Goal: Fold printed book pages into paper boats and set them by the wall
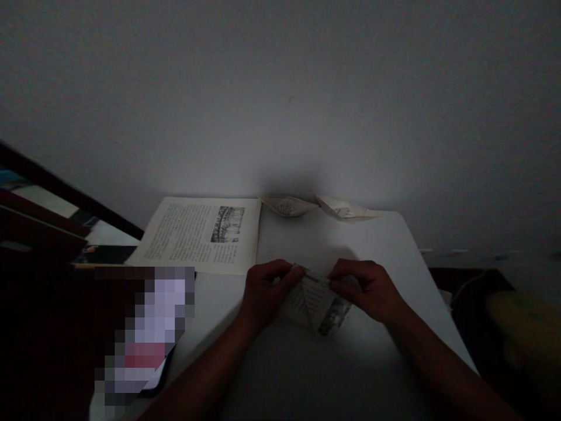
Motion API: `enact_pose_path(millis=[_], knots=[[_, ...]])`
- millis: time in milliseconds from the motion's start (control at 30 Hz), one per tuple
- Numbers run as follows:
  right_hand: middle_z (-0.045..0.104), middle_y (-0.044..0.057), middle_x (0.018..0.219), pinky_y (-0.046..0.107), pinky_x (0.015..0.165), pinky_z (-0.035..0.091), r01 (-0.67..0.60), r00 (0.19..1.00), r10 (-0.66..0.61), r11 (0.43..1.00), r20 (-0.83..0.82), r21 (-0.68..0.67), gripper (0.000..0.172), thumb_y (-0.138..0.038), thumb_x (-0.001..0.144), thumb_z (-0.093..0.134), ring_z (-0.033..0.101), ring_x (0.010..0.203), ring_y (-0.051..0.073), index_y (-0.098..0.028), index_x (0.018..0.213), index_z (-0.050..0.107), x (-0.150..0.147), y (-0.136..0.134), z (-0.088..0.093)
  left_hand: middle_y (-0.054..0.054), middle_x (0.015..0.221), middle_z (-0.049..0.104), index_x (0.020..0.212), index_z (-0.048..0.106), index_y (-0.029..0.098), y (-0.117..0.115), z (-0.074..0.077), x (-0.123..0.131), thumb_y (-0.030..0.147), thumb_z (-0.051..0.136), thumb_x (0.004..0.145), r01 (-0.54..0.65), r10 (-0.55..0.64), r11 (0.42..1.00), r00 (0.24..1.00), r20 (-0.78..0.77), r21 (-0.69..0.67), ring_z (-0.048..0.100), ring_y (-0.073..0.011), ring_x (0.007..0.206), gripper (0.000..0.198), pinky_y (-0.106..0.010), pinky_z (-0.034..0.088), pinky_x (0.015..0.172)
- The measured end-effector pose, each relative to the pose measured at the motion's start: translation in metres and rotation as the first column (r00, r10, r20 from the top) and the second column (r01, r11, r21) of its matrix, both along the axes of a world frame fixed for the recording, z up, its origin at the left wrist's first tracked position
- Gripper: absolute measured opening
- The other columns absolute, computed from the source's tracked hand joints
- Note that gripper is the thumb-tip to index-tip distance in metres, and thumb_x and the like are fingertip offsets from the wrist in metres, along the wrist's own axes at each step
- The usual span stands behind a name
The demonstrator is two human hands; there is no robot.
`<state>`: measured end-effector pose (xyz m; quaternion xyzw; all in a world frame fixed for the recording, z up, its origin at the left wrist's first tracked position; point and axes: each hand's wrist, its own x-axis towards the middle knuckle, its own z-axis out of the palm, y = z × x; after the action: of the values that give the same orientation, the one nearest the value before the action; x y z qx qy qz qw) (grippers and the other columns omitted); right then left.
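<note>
A folded sheet of printed paper (316,301) is held between my two hands, just above the white table. My left hand (268,292) pinches its upper left corner between thumb and fingers. At the upper right edge, my right hand (366,287) pinches the same paper. Lines of print and part of a dark picture show on its face, and a slanted fold crosses it. Beyond my hands, two folded paper boats sit by the wall: a left boat (287,206) and a right boat (346,209).
An open book or stack of printed pages (188,234) lies at the table's back left. A phone (151,327) with a blurred-out screen rests at the left edge. The white table (394,240) meets a grey wall (289,117). Dark furniture (44,216) stands left; the light is dim.
</note>
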<state>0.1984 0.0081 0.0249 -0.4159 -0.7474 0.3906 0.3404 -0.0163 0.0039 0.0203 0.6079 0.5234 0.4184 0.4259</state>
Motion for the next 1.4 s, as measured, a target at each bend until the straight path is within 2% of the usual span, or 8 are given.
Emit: enact_pose_path(millis=[300, 433, 700, 1000, 1100, 1200, 1267, 1400], knots=[[0.063, -0.001, 0.067, 0.023, 0.06, 0.045, -0.038, 0.994, 0.046, 0.996, 0.098, -0.081, 0.015, -0.031, 0.081, 0.058, 0.057, 0.062, 0.011, -0.02, 0.074, 0.065, -0.008, -0.004, 0.005, 0.004, 0.05, 0.054, 0.055, 0.06, 0.016, 0.003, 0.0, 0.005, 0.037, 0.063, 0.075, 0.158, -0.148, 0.979, 0.986, 0.079, -0.132, 0.048, -0.0087, 0.049, 0.029, -0.02, 0.037, 0.047], [0.062, -0.002, 0.063, 0.022, 0.058, 0.043, -0.074, 0.989, 0.089, 0.989, 0.119, -0.127, 0.018, -0.03, 0.082, 0.057, 0.057, 0.059, 0.01, -0.019, 0.071, 0.064, -0.008, -0.007, 0.005, 0.001, 0.063, 0.063, 0.071, 0.066, 0.016, 0.007, 0.001, 0.001, 0.033, 0.063, 0.075, 0.279, -0.258, 0.945, 0.957, 0.133, -0.173, 0.056, -0.0105, 0.058, 0.018, -0.021, 0.042, 0.054], [0.065, -0.001, 0.068, 0.023, 0.059, 0.045, -0.053, 0.989, 0.071, 0.988, 0.127, -0.143, 0.015, -0.031, 0.081, 0.057, 0.058, 0.062, 0.012, -0.02, 0.079, 0.066, -0.015, -0.007, 0.005, 0.0, 0.065, 0.066, 0.071, 0.067, 0.016, 0.006, 0.003, 0.005, 0.029, 0.06, 0.078, 0.307, -0.304, 0.941, 0.952, 0.039, -0.144, 0.059, -0.0121, 0.061, 0.016, -0.022, 0.043, 0.057], [0.063, 0.0, 0.067, 0.024, 0.061, 0.043, -0.006, 0.989, 0.012, 0.999, 0.149, -0.037, 0.014, -0.027, 0.081, 0.057, 0.056, 0.062, 0.012, -0.019, 0.074, 0.065, -0.018, -0.007, 0.005, 0.001, 0.062, 0.061, 0.073, 0.061, 0.015, 0.002, -0.004, 0.01, 0.03, 0.051, 0.086, 0.329, -0.28, 0.935, 0.913, -0.295, 0.13, 0.054, -0.0094, 0.055, 0.023, -0.021, 0.039, 0.055], [0.062, -0.001, 0.066, 0.025, 0.062, 0.042, 0.018, 0.983, -0.021, 1.0, 0.185, 0.018, 0.009, -0.021, 0.079, 0.058, 0.055, 0.062, 0.011, -0.018, 0.072, 0.063, -0.019, -0.008, 0.007, 0.001, 0.062, 0.059, 0.074, 0.059, 0.014, 0.001, -0.009, 0.01, 0.026, 0.048, 0.089, 0.38, -0.255, 0.881, 0.882, -0.396, 0.28, 0.052, -0.0088, 0.055, 0.022, -0.021, 0.038, 0.055], [0.062, -0.002, 0.065, 0.025, 0.063, 0.041, 0.05, 0.977, -0.056, 0.998, 0.208, 0.037, 0.008, -0.018, 0.077, 0.058, 0.055, 0.062, 0.011, -0.018, 0.07, 0.062, -0.021, -0.01, 0.011, 0.0, 0.062, 0.057, 0.075, 0.058, 0.014, 0.0, -0.014, 0.011, 0.023, 0.045, 0.089, 0.404, -0.191, 0.792, 0.875, -0.444, 0.457, 0.05, -0.0089, 0.054, 0.021, -0.021, 0.037, 0.054], [0.061, -0.002, 0.064, 0.026, 0.063, 0.041, 0.082, 0.971, -0.091, 0.995, 0.222, 0.053, 0.008, -0.019, 0.076, 0.058, 0.055, 0.062, 0.012, -0.018, 0.068, 0.061, -0.021, -0.01, 0.013, 0.0, 0.061, 0.057, 0.075, 0.057, 0.014, -0.001, -0.016, 0.011, 0.022, 0.045, 0.089, 0.383, -0.13, 0.747, 0.885, -0.446, 0.543, 0.049, -0.0086, 0.052, 0.021, -0.021, 0.036, 0.052], [0.062, -0.002, 0.064, 0.026, 0.062, 0.04, 0.132, 0.954, -0.149, 0.988, 0.26, 0.079, 0.011, -0.023, 0.077, 0.058, 0.056, 0.061, 0.012, -0.018, 0.067, 0.061, -0.016, -0.009, 0.015, 0.0, 0.061, 0.06, 0.076, 0.057, 0.014, -0.002, -0.012, 0.008, 0.02, 0.048, 0.088, 0.308, -0.013, 0.705, 0.906, -0.423, 0.639, 0.051, -0.0077, 0.051, 0.016, -0.019, 0.037, 0.05]])
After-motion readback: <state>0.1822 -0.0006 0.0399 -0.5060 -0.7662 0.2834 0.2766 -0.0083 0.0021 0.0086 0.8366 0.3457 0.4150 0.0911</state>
